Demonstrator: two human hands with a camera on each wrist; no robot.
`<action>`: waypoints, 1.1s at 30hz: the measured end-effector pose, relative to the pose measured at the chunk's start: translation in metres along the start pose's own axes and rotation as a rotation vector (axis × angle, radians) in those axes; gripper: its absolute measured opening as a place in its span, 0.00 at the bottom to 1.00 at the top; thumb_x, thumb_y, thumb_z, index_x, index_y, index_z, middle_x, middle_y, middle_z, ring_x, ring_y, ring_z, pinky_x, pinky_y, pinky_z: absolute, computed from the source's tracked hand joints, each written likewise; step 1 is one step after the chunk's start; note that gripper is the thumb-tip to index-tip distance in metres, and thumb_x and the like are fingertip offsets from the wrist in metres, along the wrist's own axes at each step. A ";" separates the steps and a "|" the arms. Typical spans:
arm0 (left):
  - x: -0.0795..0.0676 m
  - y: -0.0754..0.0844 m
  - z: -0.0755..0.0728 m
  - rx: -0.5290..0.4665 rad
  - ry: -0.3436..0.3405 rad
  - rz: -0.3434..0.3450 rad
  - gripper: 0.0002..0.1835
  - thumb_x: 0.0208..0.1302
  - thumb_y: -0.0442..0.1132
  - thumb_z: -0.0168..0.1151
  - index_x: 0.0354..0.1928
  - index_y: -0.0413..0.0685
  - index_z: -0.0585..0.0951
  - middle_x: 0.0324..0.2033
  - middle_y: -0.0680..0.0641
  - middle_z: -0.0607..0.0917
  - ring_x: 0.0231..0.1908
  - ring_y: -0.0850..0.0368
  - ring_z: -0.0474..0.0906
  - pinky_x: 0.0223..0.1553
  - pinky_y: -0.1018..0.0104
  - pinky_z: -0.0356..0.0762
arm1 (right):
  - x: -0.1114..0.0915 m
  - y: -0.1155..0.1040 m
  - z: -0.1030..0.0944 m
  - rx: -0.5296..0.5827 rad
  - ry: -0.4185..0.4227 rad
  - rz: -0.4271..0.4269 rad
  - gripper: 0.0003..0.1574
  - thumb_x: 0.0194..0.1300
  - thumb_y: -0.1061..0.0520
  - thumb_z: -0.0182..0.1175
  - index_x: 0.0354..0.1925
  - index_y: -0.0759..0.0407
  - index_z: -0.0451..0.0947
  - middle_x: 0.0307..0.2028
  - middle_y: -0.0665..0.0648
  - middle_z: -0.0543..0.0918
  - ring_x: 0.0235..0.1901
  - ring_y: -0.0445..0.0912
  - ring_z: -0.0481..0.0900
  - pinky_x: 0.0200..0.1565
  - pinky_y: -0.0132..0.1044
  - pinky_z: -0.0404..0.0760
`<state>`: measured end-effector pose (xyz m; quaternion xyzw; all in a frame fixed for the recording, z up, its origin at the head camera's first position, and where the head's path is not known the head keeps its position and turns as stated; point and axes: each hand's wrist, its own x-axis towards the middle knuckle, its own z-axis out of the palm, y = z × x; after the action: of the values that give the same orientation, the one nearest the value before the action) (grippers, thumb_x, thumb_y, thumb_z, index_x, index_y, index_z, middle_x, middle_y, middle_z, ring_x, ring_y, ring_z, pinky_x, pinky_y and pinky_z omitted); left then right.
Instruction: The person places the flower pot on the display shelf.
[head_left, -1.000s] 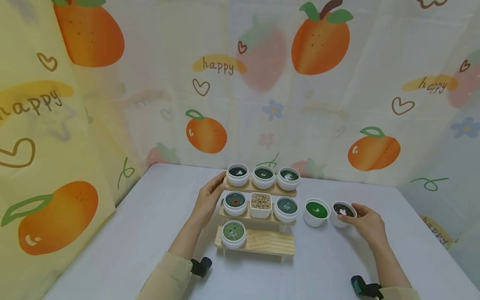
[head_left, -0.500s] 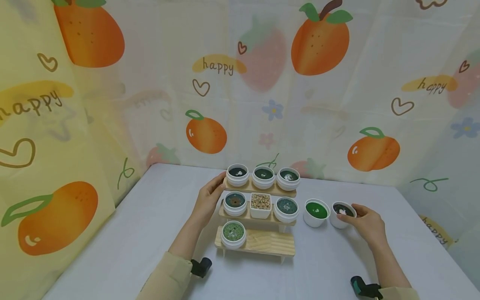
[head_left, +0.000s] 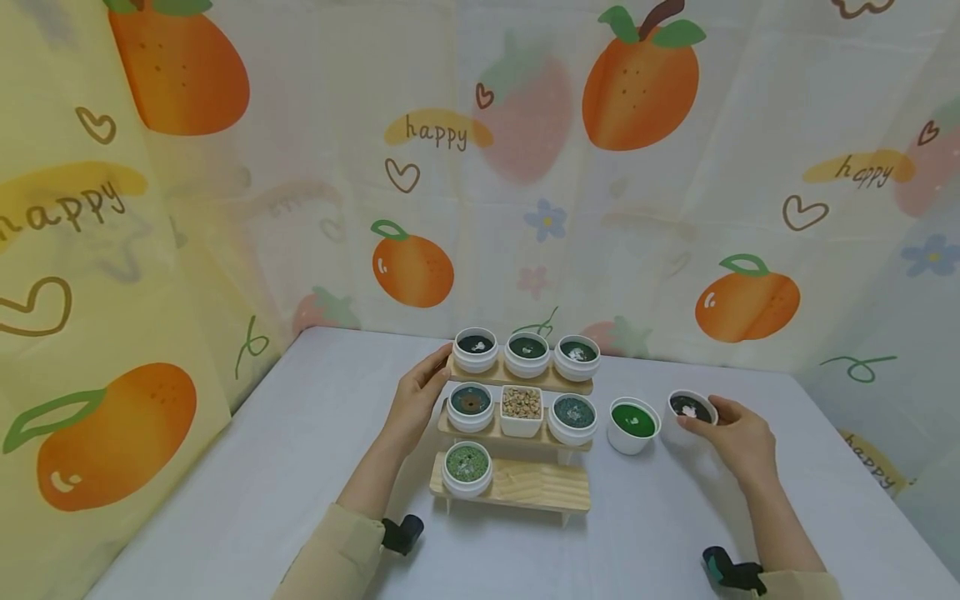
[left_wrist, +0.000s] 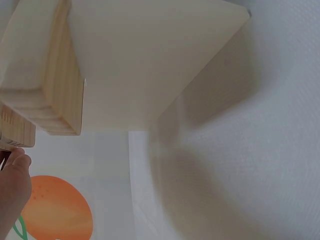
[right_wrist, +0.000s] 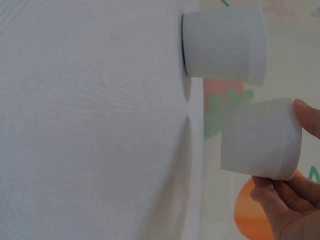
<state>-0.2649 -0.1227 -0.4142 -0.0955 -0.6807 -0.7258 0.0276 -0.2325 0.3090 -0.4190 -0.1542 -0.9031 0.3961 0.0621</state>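
A small white cup with dark contents and a pale mark is pinched at its rim by my right hand. In the right wrist view, the lifted cup is clear of the table. A white cup with green contents stands just left of it. My left hand holds the left end of the top shelf on a three-tier wooden stand. The left wrist view catches its fingers at a shelf edge, partly cut off by the frame.
Round white pots fill the upper shelf. Between two more pots on the middle shelf sits a square white pot of tan bits. One green-speckled pot is at the bottom shelf's left. A fruit-print cloth hangs behind the white table.
My right hand has raised the dark-filled cup off the table and shifted it slightly right and back, away from the green-filled cup. The left hand and the stand have stayed put.
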 end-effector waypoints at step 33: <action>-0.001 0.001 0.000 0.027 -0.001 0.008 0.26 0.76 0.33 0.46 0.73 0.38 0.62 0.73 0.37 0.65 0.75 0.45 0.59 0.78 0.52 0.56 | -0.032 -0.068 -0.023 0.133 0.067 -0.202 0.48 0.57 0.40 0.71 0.71 0.53 0.67 0.67 0.64 0.74 0.59 0.47 0.76 0.42 0.08 0.74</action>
<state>-0.2639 -0.1230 -0.4133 -0.0984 -0.6901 -0.7163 0.0316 -0.2123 0.2711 -0.3532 -0.0711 -0.8832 0.4414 0.1416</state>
